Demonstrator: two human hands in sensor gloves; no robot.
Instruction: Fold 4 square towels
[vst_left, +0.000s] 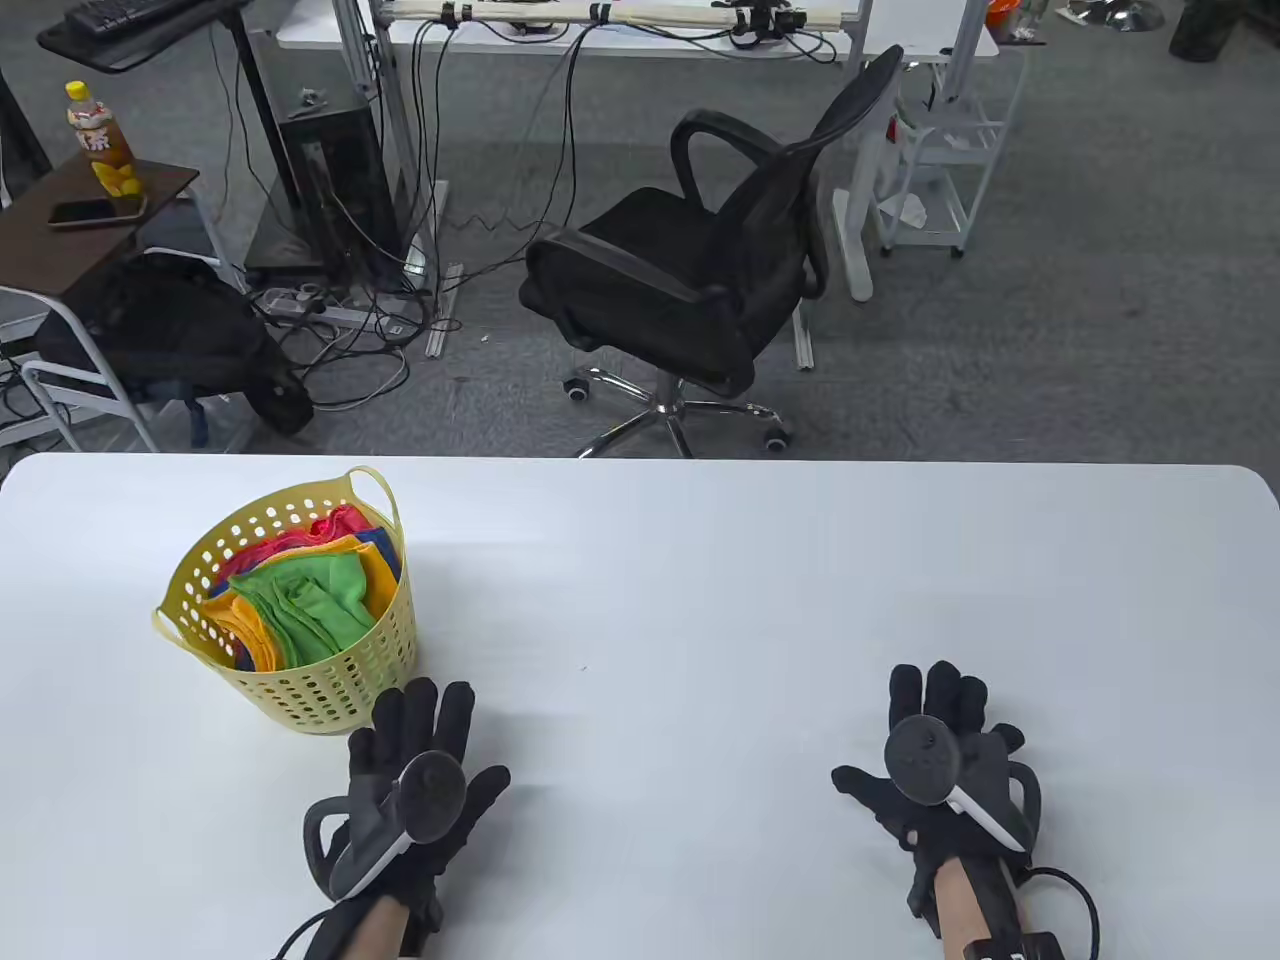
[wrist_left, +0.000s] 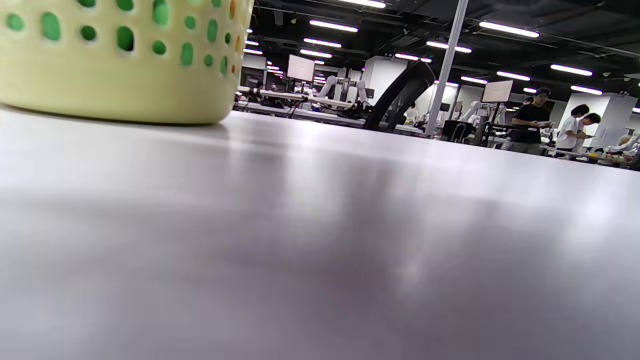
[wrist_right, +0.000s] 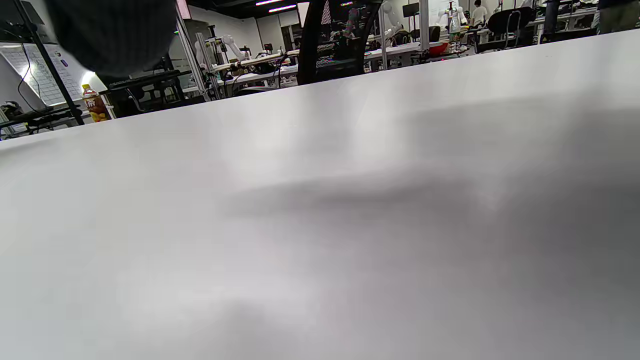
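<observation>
1. Table view: the left hand (vst_left: 415, 765) lies flat on the white table (vst_left: 700, 600), palm down, fingers spread and holding nothing. Its fingertips come just beside the base of the basket (vst_left: 330, 680); contact cannot be told.
2. Table view: the right hand (vst_left: 935, 770) also lies flat on the table, fingers spread and empty, well apart from the left hand.
3. Table view: the yellow basket stands upright at the table's left. The towels (vst_left: 305, 600) are all inside it: a green one on top, with orange, red and blue ones beneath and behind.
4. Left wrist view: the camera sits low over the table (wrist_left: 320, 225); the basket (wrist_left: 120, 65) fills the upper left, green and orange showing through its holes. No fingers appear here.
5. Right wrist view: bare table (wrist_right: 320, 200), with a dark blurred glove (wrist_right: 112, 32) at the top left edge.
</observation>
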